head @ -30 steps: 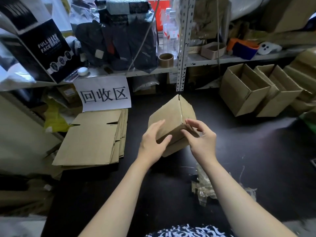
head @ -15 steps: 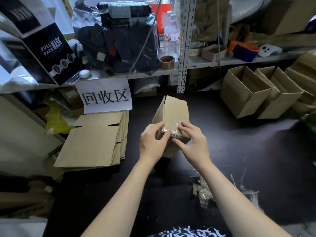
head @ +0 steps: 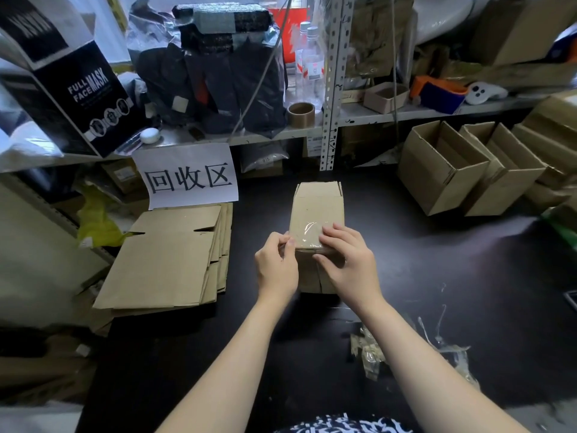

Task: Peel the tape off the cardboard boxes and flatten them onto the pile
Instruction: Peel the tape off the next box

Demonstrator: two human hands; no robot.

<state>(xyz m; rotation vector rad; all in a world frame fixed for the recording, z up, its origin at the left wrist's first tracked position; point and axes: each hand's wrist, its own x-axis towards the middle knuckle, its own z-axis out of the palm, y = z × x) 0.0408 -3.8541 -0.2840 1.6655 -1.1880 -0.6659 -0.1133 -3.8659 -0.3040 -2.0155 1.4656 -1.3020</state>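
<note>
A small brown cardboard box point(head: 317, 210) stands mid-way across the black table point(head: 468, 276), with a strip of clear tape point(head: 307, 232) on its top face. The left hand point(head: 276, 267) pinches the tape at the box's left edge. The right hand point(head: 346, 260) grips the near right corner, fingers on top and thumb on the front. Left of the box lies a pile of flattened brown cardboard point(head: 162, 257), with a white paper sign point(head: 187, 176) behind it. Two open brown cardboard cartons point(head: 437, 170) sit side by side at the far right. Crumpled clear tape scraps point(head: 368, 354) lie beside the right forearm. Behind everything, a brown tape roll point(head: 300, 114) stands on the grey metal shelf point(head: 390, 115).
</note>
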